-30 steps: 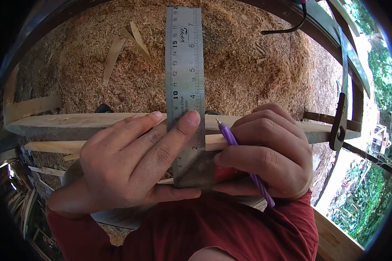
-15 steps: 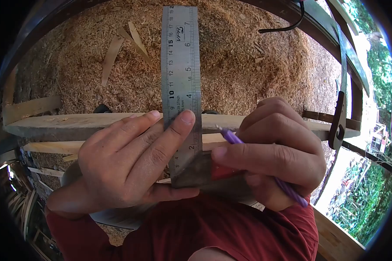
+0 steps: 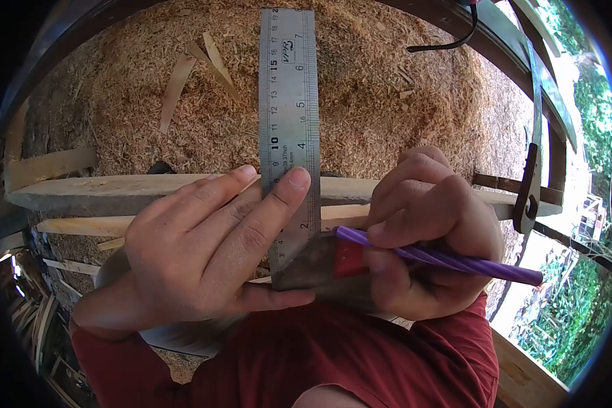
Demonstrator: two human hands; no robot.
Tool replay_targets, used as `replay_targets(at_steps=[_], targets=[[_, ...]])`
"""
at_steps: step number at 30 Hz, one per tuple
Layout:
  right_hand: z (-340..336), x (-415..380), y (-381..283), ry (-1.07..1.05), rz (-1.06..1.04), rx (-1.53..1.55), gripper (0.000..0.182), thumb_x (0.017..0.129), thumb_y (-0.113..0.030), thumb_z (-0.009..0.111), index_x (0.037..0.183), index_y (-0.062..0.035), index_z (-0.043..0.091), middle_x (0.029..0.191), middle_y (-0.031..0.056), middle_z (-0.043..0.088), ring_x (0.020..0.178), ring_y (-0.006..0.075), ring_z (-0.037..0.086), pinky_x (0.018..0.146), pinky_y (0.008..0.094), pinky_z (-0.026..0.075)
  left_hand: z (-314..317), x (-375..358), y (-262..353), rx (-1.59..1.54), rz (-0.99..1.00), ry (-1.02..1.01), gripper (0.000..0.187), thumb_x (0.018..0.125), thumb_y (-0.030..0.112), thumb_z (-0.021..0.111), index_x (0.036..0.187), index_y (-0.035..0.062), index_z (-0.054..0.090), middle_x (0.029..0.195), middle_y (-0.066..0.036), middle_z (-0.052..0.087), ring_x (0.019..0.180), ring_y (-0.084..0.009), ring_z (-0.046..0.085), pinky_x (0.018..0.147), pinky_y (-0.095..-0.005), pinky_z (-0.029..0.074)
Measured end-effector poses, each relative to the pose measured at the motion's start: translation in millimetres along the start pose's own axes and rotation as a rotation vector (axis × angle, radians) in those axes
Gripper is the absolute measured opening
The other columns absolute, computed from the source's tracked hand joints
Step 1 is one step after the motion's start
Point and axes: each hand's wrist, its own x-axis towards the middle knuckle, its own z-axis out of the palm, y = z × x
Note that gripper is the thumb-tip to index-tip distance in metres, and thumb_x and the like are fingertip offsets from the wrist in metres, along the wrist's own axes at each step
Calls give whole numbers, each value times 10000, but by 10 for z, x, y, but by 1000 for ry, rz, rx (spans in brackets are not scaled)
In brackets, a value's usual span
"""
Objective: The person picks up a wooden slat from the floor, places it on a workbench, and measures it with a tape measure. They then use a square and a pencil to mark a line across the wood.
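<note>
A steel-ruled combination square (image 3: 289, 102) lies across the edge of a wooden board (image 3: 360, 187), its blade pointing away from me. My left hand (image 3: 204, 245) grips it, the fingers lying over the blade and the thumb along the near edge of its grey head. Between thumb and fingers my right hand (image 3: 435, 238) pinches a purple pen (image 3: 469, 264) with a twisted barrel. Its tip end is right by the blade's right edge, over the red part (image 3: 349, 258) beside the square's head.
Wood shavings (image 3: 401, 115) cover the ground beyond the board, with thin offcut strips (image 3: 177, 88) on them. Another pale strip of wood (image 3: 81, 226) runs below the board. A dark-handled saw (image 3: 529, 183) hangs at the right by a frame.
My right hand has turned, so the pen lies flatter and its tip has dropped down and left towards the blade. The square and left hand have shifted slightly right.
</note>
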Motion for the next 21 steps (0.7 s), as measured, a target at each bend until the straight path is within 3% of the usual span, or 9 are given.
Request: replay_targets(at_steps=[12,21], targets=[[1,18,-28,-29,24,-71,194,836,-57,783,950,-67,626,737,51,698,685,229,647,738,405,460,-2,14,10,7,-21,-3,1080,845,836,762,1450,-56,697,1061,-168,804,925,-347,801,777,-423,664],[12,31,-32,-15,16,-140,200,838,-73,818,934,-77,642,728,49,711,662,209,586,646,367,437,11,15,3,26,-6,8,1077,843,836,767,1442,-58,702,1048,-169,800,916,-345,802,777,-422,665]])
